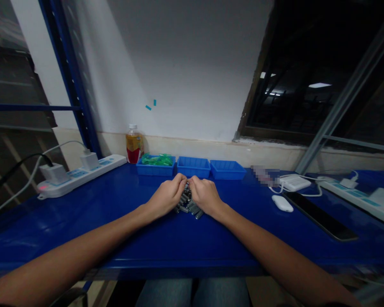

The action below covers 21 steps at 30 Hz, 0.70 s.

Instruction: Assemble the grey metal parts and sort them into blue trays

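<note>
My left hand (168, 194) and my right hand (208, 196) meet over a small pile of grey metal cylinders (195, 209) on the blue table (131, 238). The fingers of both hands are closed, thumbs and fingertips pinched close together. Whatever lies between the fingertips is too small and too hidden to name. Part of the pile is covered by my hands. Just behind them stand a blue tray (193, 170) and, to its right, a second blue tray (228, 174).
A third blue tray (155, 170) holds green plastic bags (158, 160). Behind it stands a bottle (133, 145). Power strips (83, 172) lie left and right. A white earphone case (282, 204), a phone (321, 217) and cables are on the right.
</note>
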Tool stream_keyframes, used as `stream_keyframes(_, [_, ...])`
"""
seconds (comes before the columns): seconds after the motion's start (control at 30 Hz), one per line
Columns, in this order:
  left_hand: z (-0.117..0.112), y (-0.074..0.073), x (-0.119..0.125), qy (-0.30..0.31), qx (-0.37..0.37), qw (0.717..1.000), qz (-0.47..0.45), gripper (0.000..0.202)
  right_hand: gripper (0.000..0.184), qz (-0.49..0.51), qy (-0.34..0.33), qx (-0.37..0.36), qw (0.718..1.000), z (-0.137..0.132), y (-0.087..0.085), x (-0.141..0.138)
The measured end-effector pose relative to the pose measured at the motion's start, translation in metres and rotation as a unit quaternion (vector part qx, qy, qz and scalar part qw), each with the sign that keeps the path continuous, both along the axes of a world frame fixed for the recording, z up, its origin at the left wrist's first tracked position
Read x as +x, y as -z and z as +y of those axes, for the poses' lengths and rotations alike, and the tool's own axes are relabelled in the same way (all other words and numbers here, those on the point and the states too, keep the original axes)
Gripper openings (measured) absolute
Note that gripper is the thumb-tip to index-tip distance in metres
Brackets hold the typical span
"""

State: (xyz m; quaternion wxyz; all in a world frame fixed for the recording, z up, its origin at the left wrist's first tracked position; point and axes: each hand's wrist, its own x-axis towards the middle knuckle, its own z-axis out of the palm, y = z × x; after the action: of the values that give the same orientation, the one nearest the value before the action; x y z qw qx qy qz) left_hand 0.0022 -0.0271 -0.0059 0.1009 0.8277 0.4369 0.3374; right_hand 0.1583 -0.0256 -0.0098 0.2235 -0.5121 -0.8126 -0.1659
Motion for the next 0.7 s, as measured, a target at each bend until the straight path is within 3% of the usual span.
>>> stream_keyframes(0.43, [-0.001,0.002,0.002,-0.024,-0.005,0.999,0.038,0.023,0.030,0.013,0.015,-0.029,0.999,-0.003,-0.002,-0.006])
stream_keyframes(0.7, [0.002,-0.005,-0.002,-0.021,-0.006,0.999,-0.027,0.026,0.023,0.091,-0.092,-0.007,0.992,-0.002,-0.009,0.004])
